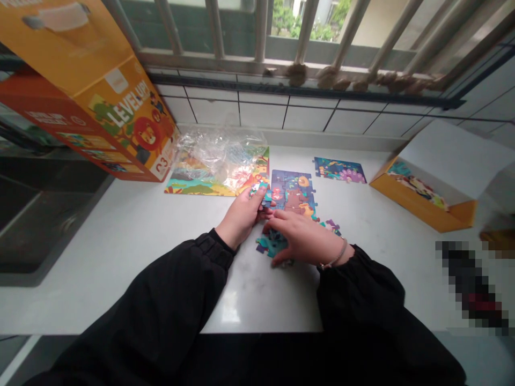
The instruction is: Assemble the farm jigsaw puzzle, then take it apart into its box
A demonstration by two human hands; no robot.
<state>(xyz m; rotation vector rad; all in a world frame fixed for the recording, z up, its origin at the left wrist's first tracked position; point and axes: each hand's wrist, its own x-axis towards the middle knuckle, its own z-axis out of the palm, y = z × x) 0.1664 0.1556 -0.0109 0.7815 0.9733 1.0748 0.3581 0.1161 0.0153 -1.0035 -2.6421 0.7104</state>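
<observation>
Watching remotely, I see the left hand (240,219) pinching a jigsaw piece (259,194). The right hand (303,238) presses spread over loose pieces (272,245), with the assembled puzzle (292,192) at 12 o'clock.

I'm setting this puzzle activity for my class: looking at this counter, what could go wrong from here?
The loose pieces under the right hand could get nudged and mixed into the partly joined jigsaw. The piece in the left hand might slip. The orange LEVEL UP box, tilted above the counter's left side, might tip onto the work.
</observation>
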